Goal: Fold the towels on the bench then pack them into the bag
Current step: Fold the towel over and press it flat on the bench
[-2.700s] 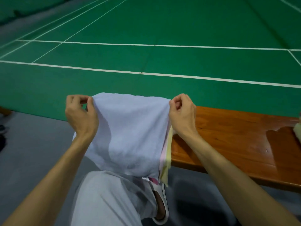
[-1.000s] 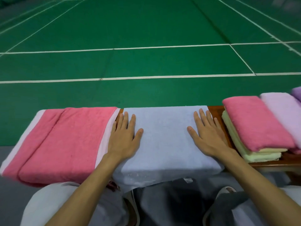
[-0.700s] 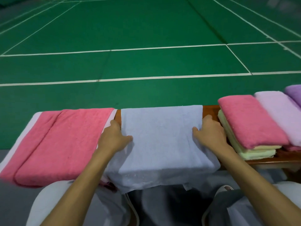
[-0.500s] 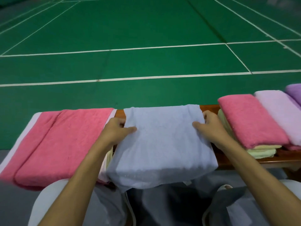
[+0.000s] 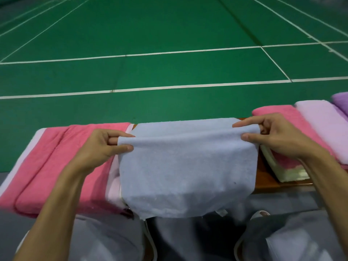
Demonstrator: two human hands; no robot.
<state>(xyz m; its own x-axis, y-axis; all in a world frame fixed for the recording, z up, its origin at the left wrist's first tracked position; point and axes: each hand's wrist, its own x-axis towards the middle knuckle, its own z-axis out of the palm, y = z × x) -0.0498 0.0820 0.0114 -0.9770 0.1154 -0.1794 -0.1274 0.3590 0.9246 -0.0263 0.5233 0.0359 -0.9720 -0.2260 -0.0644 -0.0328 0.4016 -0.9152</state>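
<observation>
A pale blue towel [image 5: 186, 172] lies across the wooden bench [image 5: 263, 178] in front of me, its near part hanging over the bench's front edge. My left hand [image 5: 101, 147] pinches the towel's left side between thumb and fingers. My right hand [image 5: 273, 136] pinches its right side the same way. Both hands hold a raised fold of the cloth above the bench. No bag is in view.
A large pink towel [image 5: 56, 166] lies spread on the bench to the left. On the right stands a stack with a folded pink towel [image 5: 293, 129] over a pale yellow one [image 5: 286, 173], beside folded lilac [image 5: 323, 125] and purple [image 5: 340, 99] towels. Green court floor lies beyond; my knees are below.
My hands went from lying flat on the blue towel to pinching its two sides. They have lifted the cloth into a fold and drawn it toward me.
</observation>
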